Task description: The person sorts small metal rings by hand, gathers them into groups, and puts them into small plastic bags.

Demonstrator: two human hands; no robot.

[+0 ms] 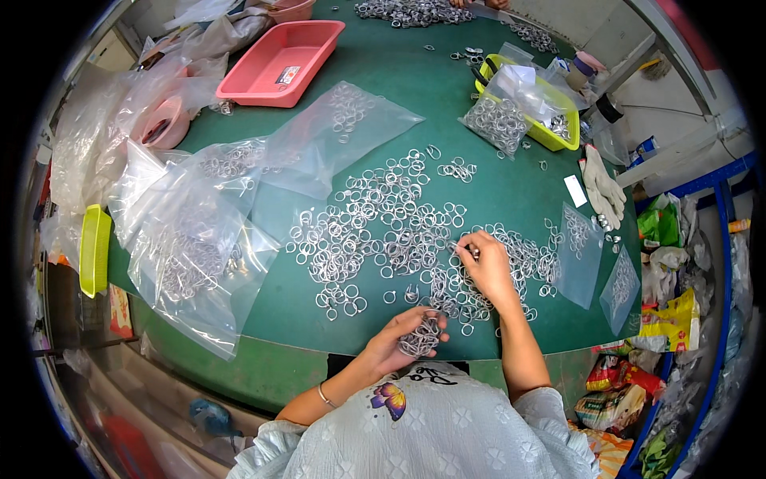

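Note:
A handful of metal rings [420, 338] rests in my left hand [392, 342], its fingers curled around them at the table's near edge. Further right, my right hand [490, 270] is closed over the right part of a large pile of loose metal rings [375, 231]. Grey metal shows between its thumb and fingers, apparently rings, though the fingers partly cover it. The rings are silvery, each with a small lug on its rim. They spread across the green table [319, 331], some overlapping and a few lying apart.
Clear plastic bags [191, 255] with rings lie on the left. Small bags [578, 255] lie on the right, near white gloves [600, 191]. A pink tray [279, 64] stands at the back left, a yellow basket [562, 137] at the back right. Another person's hand [460, 3] shows at the far edge.

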